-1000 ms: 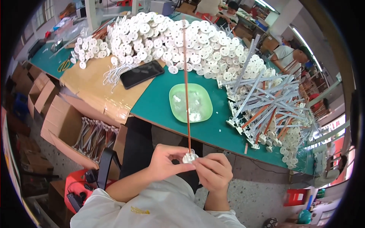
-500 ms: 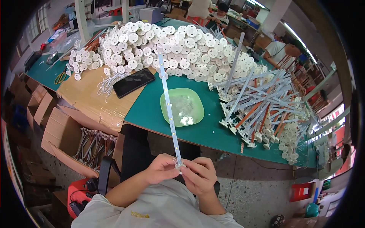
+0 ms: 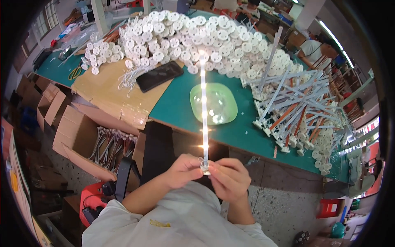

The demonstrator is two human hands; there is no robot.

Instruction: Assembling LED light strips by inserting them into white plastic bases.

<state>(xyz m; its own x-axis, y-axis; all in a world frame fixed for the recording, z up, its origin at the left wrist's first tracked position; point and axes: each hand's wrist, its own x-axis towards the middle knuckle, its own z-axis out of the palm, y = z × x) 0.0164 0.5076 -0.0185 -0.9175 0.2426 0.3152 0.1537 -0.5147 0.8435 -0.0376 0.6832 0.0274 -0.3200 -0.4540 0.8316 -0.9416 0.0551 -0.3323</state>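
Long white LED strip (image 3: 203, 115) held upright by its lower end.
The strip is narrow, straight and rigid, with small light points glowing warm white at intervals along its length. Its lower end carries a small white fitting and sits pinched between the fingertips of the left hand (image 3: 184, 169) and the right hand (image 3: 228, 178), close in front of the person's chest. From there the strip runs almost vertically up the picture, crossing the view of the table edge, with its far tip seen against the heaped white discs.
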